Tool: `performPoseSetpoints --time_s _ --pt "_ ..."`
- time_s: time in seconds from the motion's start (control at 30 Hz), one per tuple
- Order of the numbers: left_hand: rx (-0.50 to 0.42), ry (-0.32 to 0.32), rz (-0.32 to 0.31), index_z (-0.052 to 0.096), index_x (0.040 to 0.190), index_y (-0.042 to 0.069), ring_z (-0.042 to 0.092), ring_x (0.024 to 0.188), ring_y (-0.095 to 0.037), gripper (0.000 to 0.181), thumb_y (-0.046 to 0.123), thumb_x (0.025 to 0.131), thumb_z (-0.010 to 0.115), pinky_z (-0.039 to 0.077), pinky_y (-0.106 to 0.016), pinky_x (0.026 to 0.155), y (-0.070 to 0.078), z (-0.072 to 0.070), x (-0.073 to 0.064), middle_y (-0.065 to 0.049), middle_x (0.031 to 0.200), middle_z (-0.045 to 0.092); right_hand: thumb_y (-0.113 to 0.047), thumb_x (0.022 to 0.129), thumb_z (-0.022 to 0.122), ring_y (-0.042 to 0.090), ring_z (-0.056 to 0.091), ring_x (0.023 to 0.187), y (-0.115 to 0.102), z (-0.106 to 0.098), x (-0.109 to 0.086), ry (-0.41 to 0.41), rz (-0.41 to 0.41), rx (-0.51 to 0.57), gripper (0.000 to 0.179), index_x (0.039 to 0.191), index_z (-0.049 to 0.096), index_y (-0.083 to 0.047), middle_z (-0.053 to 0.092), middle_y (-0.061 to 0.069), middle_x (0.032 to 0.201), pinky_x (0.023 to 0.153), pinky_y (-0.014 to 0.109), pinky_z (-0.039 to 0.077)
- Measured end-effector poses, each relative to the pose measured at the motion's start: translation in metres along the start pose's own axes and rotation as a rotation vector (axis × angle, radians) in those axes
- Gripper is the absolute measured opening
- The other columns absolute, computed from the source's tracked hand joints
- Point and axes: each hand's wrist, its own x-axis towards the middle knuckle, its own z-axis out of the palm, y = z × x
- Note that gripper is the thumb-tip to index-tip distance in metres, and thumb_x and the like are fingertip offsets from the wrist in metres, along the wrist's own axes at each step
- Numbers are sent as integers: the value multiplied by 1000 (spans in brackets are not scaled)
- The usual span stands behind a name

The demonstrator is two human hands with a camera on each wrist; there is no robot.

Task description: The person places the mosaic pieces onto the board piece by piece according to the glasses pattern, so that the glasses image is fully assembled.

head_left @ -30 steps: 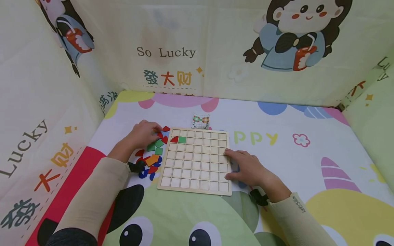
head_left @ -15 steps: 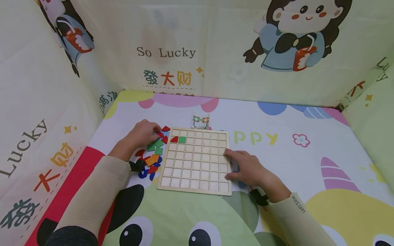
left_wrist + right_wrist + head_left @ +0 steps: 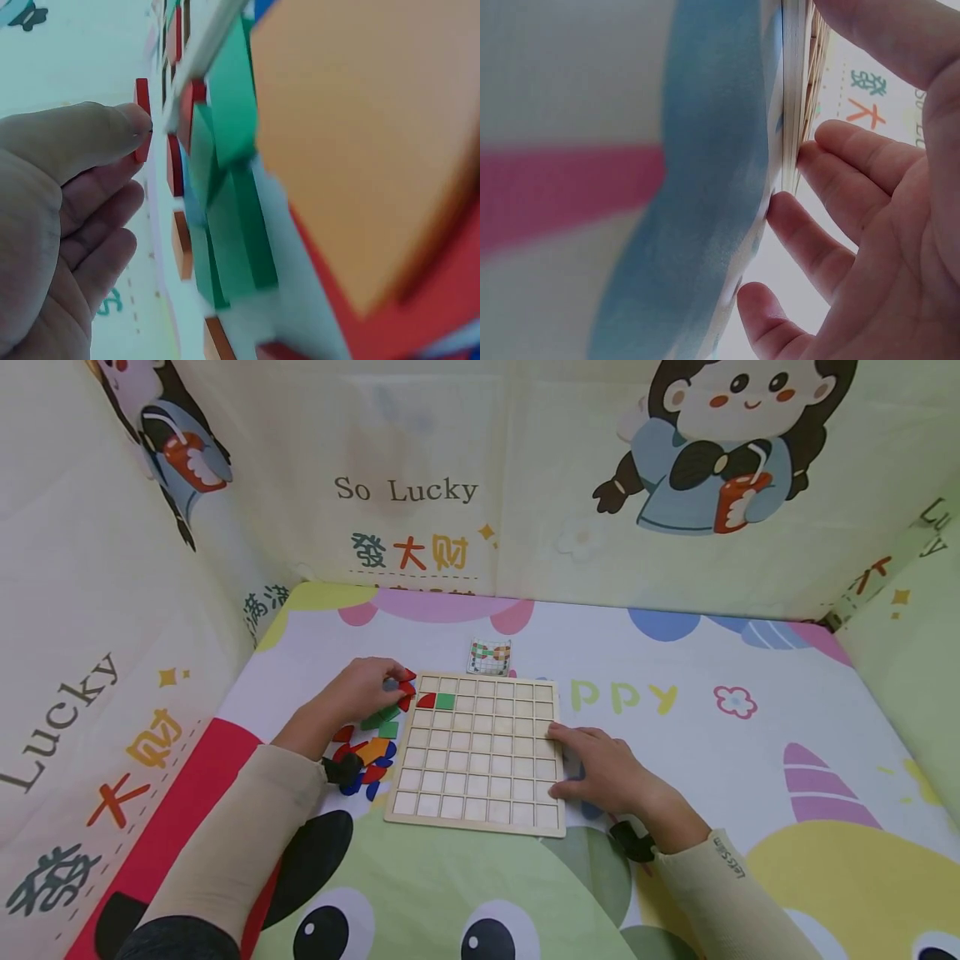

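My left hand [image 3: 363, 687] is over the loose pieces left of a wooden grid board [image 3: 437, 821]. In the left wrist view its thumb and fingers pinch a small red piece [image 3: 142, 91], held up off the cloth. Two pieces lie in the board's second row: a red quarter-circle [image 3: 427, 700] and, beside it, a green square [image 3: 445, 702]. My right hand [image 3: 611, 771] rests against the board's right edge, thumb and fingers spread and touching it. The right wrist view shows its fingertips [image 3: 781, 204] low by that edge.
Loose green squares [image 3: 388, 729], an orange piece [image 3: 372, 750] and several red and blue pieces lie left of the board. A small pattern card [image 3: 489, 657] lies behind the board. Printed cloth covers the table, with cloth walls around it.
My left hand has shifted slightly right, towards the board, and now has a red piece lifted between its fingertips. The right hand and the board have stayed in place.
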Motion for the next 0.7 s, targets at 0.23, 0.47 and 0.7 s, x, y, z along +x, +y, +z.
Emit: performPoseSetpoints --time_s 0.23,0.47,0.7 --pt "37 -8 121 63 126 2 55 111 -32 34 16 96 68 48 -45 99 18 5 -2 -16 123 63 -33 83 82 41 41 134 0 0 1 -7 10 0 78 148 46 -8 46 13 151 94 66 36" --pt "50 -39 196 65 122 1 56 97 -26 30 16 96 67 51 -35 84 33 12 1 -13 119 66 -33 84 81 41 41 134 -1 -1 2 -9 10 3 78 148 46 -7 46 12 151 95 66 36" --pt "40 -42 233 66 119 2 59 100 -26 26 15 96 67 53 -36 87 43 19 3 -11 116 67 -33 83 81 42 41 134 0 0 1 -12 15 7 79 149 46 -7 46 13 151 95 66 35"
